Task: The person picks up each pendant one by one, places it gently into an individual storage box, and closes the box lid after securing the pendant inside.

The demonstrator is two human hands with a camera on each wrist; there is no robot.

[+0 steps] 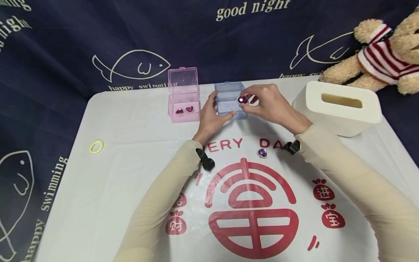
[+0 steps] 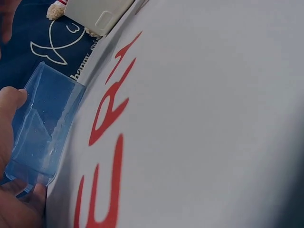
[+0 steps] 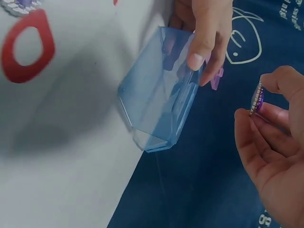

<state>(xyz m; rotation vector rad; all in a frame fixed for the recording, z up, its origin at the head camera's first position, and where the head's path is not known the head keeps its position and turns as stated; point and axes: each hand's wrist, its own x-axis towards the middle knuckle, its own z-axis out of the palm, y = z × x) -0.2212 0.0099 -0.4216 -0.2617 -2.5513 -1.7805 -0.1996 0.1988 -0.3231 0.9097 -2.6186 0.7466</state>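
My left hand (image 1: pixel 210 115) grips a clear blue plastic box (image 1: pixel 227 105) at its left side, thumb at the front edge. The box's lid stands up at the back, as the head view shows. Beside and above the box's right side, my right hand (image 1: pixel 266 103) pinches a purple gem (image 1: pixel 242 99) with a sparkling silver rim. The right wrist view shows this gem (image 3: pixel 257 99) edge-on between thumb and fingertips. Left of the blue box, an open pink box (image 1: pixel 184 113) holds two magenta gems (image 1: pixel 189 108). Another purple gem (image 1: pixel 262 153), heart-shaped, lies on the table below my right hand.
A white tissue box (image 1: pixel 340 109) stands at the right, with a teddy bear (image 1: pixel 386 58) behind it. A yellow ring (image 1: pixel 96 147) lies on the left part of the table (image 1: pixel 124 174). Dark blue printed fabric (image 1: pixel 203 40) hangs behind.
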